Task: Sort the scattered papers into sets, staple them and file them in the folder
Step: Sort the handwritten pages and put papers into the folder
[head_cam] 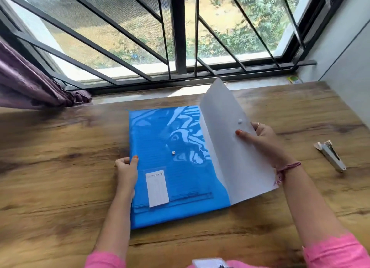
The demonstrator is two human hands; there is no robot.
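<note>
Both hands engaged: your left hand (pixel 126 167) pinches the left edge of the blue translucent plastic folder (pixel 180 167) lying flat on the wooden table (pixel 60 157); your right hand (pixel 260 139) pinches its raised white flap (pixel 230 147), thumb on top

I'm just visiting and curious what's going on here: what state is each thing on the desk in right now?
Blue folder: flat on the desk, papers inside.
Folder flap: lifted open, unsnapped.
Stapler: lying untouched at right.
Left hand: grips the folder's left edge.
Right hand: pinches the flap.
Curtain: drawn aside.
</note>
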